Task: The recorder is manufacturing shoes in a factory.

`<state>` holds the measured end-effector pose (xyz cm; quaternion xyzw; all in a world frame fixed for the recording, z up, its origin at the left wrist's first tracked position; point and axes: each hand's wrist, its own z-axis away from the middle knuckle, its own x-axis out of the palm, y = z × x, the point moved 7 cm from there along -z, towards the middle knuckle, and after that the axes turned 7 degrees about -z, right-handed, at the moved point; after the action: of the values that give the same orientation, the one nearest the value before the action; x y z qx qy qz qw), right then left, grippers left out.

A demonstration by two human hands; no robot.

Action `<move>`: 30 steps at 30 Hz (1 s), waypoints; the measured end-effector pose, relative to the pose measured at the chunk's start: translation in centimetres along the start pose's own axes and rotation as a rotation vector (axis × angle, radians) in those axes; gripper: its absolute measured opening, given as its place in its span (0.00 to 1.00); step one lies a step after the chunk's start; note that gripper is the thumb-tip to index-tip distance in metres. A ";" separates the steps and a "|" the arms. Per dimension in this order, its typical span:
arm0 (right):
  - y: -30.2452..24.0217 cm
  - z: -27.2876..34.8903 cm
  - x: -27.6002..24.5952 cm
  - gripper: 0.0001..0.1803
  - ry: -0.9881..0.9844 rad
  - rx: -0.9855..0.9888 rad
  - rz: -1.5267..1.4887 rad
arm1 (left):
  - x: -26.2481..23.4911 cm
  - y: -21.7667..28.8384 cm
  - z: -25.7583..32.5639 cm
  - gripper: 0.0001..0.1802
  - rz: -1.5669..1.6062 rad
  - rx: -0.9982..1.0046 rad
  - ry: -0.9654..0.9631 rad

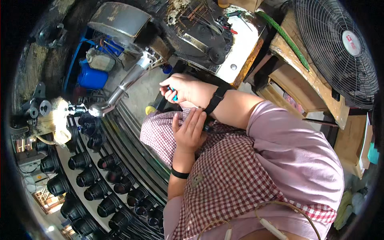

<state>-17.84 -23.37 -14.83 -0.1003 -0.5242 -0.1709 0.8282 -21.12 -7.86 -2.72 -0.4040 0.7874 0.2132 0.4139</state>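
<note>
The small blue-handled tool (174, 96) sat in the right hand (182, 89), held out in front of the body above the lap. Only a short blue stretch showed between the curled fingers; its working end was hidden, so its type could not be determined. From the visible portion, the long axis appeared to run roughly upright in the picture, tilted slightly, with the lower end pointing down toward the left hand (188, 130). This is a judgement from a small exposed part.

The right hand was closed around the tool. The left hand lay flat and open on the red-checked apron (224, 172), fingers extended, holding nothing visible.

Probable faults: the tool could slip from the narrow fingertip grip and fall to the floor (142, 90), or its lower end could strike the left fingers close beneath it.

To the left stood rows of black sockets (90, 176) and a chrome pipe (126, 82).
</note>
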 end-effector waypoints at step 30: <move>-15.0 25.9 8.6 0.19 0.758 -1.787 1.761 | -2.5 -1.9 2.5 0.14 -0.085 -0.123 0.274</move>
<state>-41.86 -29.75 3.87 -0.8640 0.2742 0.1203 0.4048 -17.54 -6.15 -2.03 -0.4870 0.8040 0.1864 0.2858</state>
